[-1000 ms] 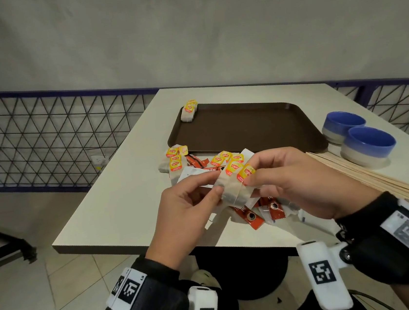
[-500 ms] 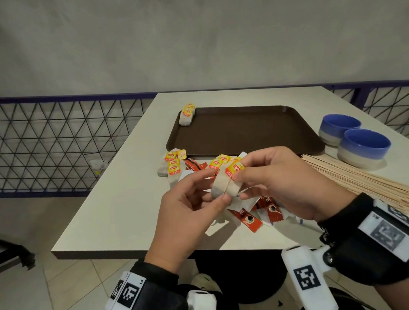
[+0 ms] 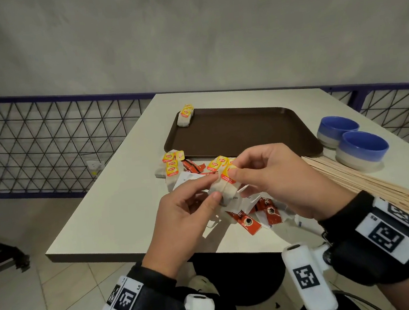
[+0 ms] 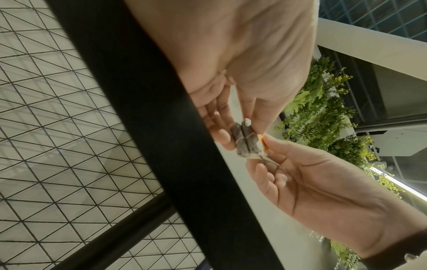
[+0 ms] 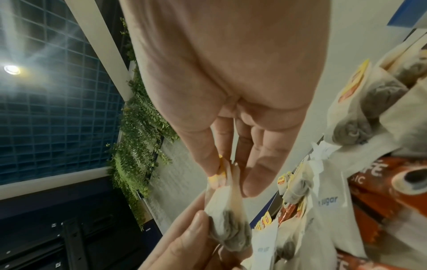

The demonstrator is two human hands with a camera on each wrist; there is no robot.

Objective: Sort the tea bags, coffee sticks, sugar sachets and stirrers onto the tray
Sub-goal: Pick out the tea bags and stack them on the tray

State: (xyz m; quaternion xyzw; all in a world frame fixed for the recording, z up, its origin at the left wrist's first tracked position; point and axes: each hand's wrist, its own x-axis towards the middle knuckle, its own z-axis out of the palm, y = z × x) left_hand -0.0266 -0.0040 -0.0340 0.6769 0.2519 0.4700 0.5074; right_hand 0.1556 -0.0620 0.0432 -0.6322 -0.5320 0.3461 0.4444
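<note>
Both hands hold one tea bag (image 3: pixel 224 190) (image 4: pixel 246 141) (image 5: pixel 227 224) above the pile near the table's front edge. My left hand (image 3: pixel 191 207) pinches its lower pouch between thumb and fingers. My right hand (image 3: pixel 264 173) pinches its yellow tag (image 3: pixel 228 173) at the top. Under the hands lies a mixed pile: more tea bags (image 3: pixel 171 166), red coffee sticks (image 3: pixel 248 222) and white sugar sachets (image 3: pixel 188 179). The brown tray (image 3: pixel 241 130) lies behind the pile, with tea bags (image 3: pixel 185 115) stacked in its far left corner. Wooden stirrers (image 3: pixel 362 182) lie in a bundle to the right.
Two blue bowls (image 3: pixel 361 149) stand to the right of the tray, just behind the stirrers. The white table (image 3: pixel 117 203) ends close in front of the pile. A wire mesh railing (image 3: pixel 44 142) runs along the left and behind.
The hands have kept working the same tea bag, and the right hand's pinch has settled on the yellow tag while the left holds the pouch. The pile has not moved.
</note>
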